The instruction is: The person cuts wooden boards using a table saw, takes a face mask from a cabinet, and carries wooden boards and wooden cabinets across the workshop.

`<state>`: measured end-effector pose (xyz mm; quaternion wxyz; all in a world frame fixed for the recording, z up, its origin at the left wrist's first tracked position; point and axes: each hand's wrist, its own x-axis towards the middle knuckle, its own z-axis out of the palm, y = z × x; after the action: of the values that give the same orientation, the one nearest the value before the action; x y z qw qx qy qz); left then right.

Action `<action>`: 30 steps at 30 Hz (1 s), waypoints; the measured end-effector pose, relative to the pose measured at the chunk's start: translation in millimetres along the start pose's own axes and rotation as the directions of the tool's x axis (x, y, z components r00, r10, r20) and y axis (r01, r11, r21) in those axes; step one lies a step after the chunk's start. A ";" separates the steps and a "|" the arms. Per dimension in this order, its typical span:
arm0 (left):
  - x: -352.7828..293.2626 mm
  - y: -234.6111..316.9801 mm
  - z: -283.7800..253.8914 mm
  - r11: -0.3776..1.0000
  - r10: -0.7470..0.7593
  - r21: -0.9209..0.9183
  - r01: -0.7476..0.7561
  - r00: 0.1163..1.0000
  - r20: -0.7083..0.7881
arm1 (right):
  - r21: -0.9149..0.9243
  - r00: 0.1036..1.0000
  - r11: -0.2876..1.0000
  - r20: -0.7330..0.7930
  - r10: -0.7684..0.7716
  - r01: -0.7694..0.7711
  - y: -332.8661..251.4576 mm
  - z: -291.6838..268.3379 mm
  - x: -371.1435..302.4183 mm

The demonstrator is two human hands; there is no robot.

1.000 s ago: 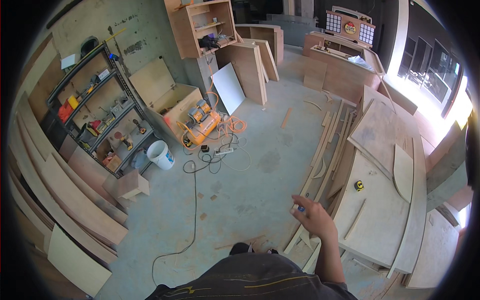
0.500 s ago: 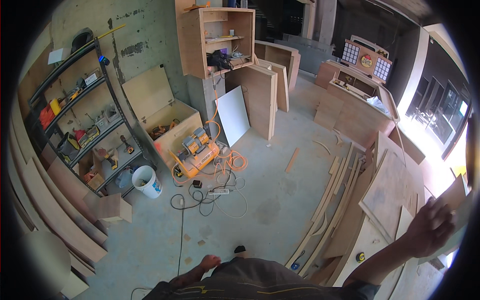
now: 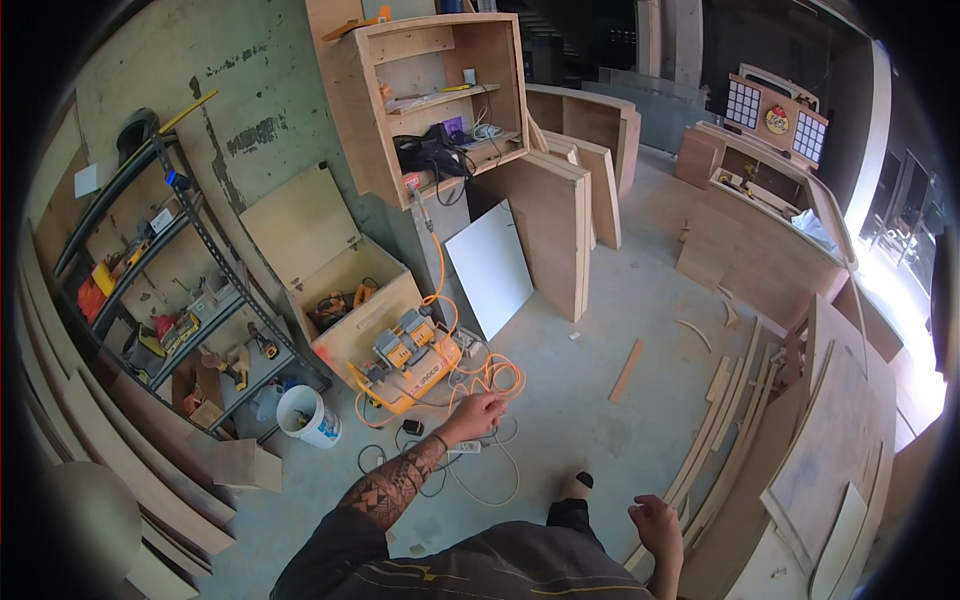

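Head view: the hands (image 3: 475, 418) (image 3: 657, 525) partly hide cables (image 3: 518, 482) and wood strips (image 3: 718, 425).

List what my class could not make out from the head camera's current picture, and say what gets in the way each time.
All in the head view:
Left hand: its palm, hidden by the back of the hand.
Chest: its lower front, hidden partly by the compressor.
Bucket: its bottom, hidden by its wall.
Right forearm: cut off by the lower edge.
Round thing at lower left: too blurred to name.
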<state>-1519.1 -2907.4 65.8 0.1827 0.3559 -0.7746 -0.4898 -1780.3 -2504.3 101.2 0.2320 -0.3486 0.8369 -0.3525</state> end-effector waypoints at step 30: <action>458.0 386.9 -566.4 0.016 0.574 0.693 0.721 0.561 -0.597 | -0.262 0.918 0.917 0.338 -0.206 0.302 -134.6 12.0 681.3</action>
<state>-1616.8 -3494.9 636.5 0.1764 0.5999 -0.6525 0.4281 -2158.5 -3086.7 97.6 0.2519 -0.5373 0.7829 -0.1869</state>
